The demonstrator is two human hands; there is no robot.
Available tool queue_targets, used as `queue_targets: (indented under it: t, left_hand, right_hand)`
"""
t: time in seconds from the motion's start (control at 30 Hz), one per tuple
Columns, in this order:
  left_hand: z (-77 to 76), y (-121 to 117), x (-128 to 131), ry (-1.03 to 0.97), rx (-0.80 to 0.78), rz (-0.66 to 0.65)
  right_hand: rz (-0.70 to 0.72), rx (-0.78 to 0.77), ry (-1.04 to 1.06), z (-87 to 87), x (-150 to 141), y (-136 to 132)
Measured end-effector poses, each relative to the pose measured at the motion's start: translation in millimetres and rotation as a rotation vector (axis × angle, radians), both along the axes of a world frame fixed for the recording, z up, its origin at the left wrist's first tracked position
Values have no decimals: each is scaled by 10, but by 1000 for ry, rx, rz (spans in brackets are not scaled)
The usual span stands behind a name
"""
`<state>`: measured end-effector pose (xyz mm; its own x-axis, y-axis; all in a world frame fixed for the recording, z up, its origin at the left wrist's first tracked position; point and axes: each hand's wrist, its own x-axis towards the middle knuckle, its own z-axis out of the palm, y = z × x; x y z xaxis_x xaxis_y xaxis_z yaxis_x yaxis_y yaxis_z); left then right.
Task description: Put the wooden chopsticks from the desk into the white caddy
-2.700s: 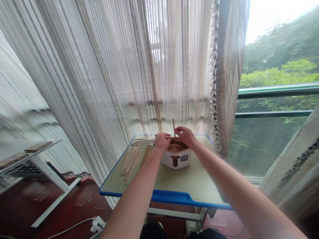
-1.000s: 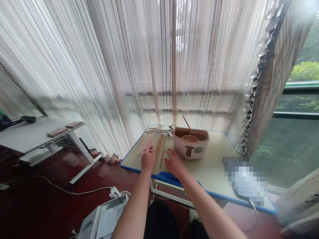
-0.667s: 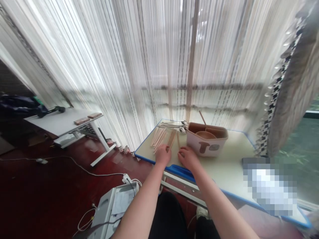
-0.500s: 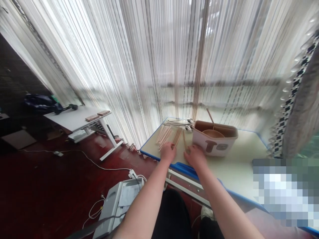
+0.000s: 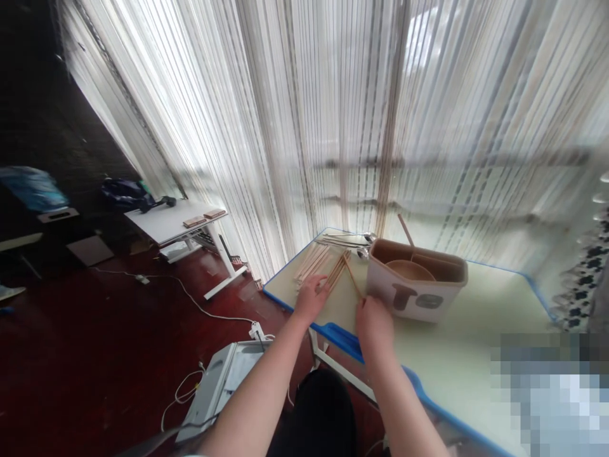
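On the cream tabletop [image 5: 485,311] my left hand [image 5: 313,299] rests with its fingers apart, touching the near end of a bundle of brown chopsticks [image 5: 339,270]. My right hand [image 5: 375,322] is closed on the near end of a single chopstick [image 5: 353,277], which slants away toward the bundle's far end. Paler chopsticks [image 5: 311,263] lie in a group to the left. Behind them lie several metal spoons [image 5: 345,240]. Close on the right stands a pink and brown bin [image 5: 402,312] with a brown bowl [image 5: 409,271] and a thin stick inside.
A raised blue edge [image 5: 340,333] runs along the table's near side. Pale striped curtains [image 5: 271,127] hang behind it. At the left is a white desk [image 5: 166,219] with small boxes. A grey case [image 5: 209,393] and white cables are on the red floor.
My right hand has closed on a chopstick and drawn its near end toward me, so it now slants. My left hand has moved slightly left and its fingers have spread. The view has turned left.
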<state>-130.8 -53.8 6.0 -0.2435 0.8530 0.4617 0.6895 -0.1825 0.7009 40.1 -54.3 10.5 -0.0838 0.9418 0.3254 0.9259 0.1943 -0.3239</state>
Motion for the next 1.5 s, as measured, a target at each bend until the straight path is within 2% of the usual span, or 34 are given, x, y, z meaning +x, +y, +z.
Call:
queue_targets:
  t: [0.1, 0.23, 0.33, 0.47, 0.53, 0.7, 0.87, 0.93, 1.0, 1.07, 1.13, 1.27, 1.33, 1.4, 1.5]
  left_hand:
    - [-17, 12, -6, -22, -39, 6]
    - [21, 20, 10, -12, -43, 18]
    - [40, 16, 8, -125, -46, 0]
    - [22, 12, -20, -347, -23, 48]
    - [12, 13, -31, -387, -14, 58]
    - [16, 17, -40, -372, -28, 4]
    - [99, -28, -72, -541, -12, -71]
    - [220, -63, -67, -564, 27, -111]
    - [417, -81, -13, -549, 92, -143]
    - [677, -63, 108, -557, 178, -187]
    - [971, 4, 296, -609, 273, -277]
    - [1518, 293, 780, -624, 323, -458]
    - [1729, 488, 1021, -606, 356, -489]
    - [1892, 677, 1230, -574, 383, -533]
    - [2056, 876, 1447, -502, 408, -597]
  right_hand:
    - [28, 29, 81, 3, 21, -12]
    - [135, 150, 179, 19, 71, -45]
    - [244, 226, 224, 14, 88, -58]
    - [334, 149, 218, -15, 74, -14]
    - [348, 90, 218, -23, 74, 6]
    - [367, 67, 286, 26, 104, -44]
    - [364, 100, 330, 40, 54, -94]
    - [353, 130, 353, 53, 21, -113]
    - [357, 174, 375, 127, 16, -145]
    - [380, 229, 400, 287, 73, -181]
    - [384, 295, 434, 517, 209, -190]
    - [307, 385, 507, 1001, 662, -42]
    - [250, 434, 539, 1166, 901, 108]
    - [194, 497, 566, 1259, 1089, 272]
    - [90, 583, 566, 1279, 1234, 481]
